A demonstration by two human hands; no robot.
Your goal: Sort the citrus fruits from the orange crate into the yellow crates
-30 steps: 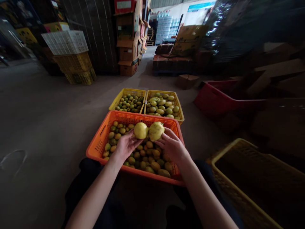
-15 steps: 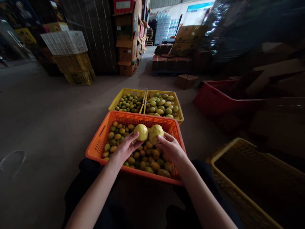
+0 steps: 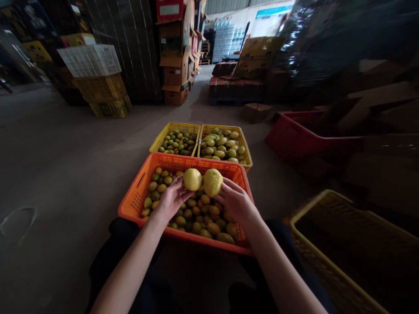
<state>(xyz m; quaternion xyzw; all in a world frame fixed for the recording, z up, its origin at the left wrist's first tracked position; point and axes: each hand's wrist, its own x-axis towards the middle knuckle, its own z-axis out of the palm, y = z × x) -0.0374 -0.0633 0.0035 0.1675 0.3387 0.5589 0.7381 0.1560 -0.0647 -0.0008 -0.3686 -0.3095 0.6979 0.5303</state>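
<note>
Above the orange crate [image 3: 134, 194], my left hand [image 3: 170, 199] holds a smooth, round yellow fruit [image 3: 192, 179] by its lower left side. My right hand [image 3: 238, 201] grips a lumpy yellow fruit [image 3: 212, 183] from the right. The two fruits are side by side with a narrow gap between them; I cannot tell their exact kind. Below them, many smaller yellow-green fruits [image 3: 196, 218] fill the orange crate, which stands between my legs. My forearms and hands partly cover its contents.
Two yellow crates of fruit, left [image 3: 159, 135] and right [image 3: 247, 148], adjoin the orange crate's far side. A yellow crate [image 3: 327, 194] is at my right, with a red bin [image 3: 291, 135] beyond. Cardboard boxes [image 3: 175, 76] and stacked crates [image 3: 101, 87] stand farther back.
Both fruits have shifted slightly up and are turned in my fingers. My right thumb has moved off the front of the lumpy fruit, and my left thumb has moved back too.
</note>
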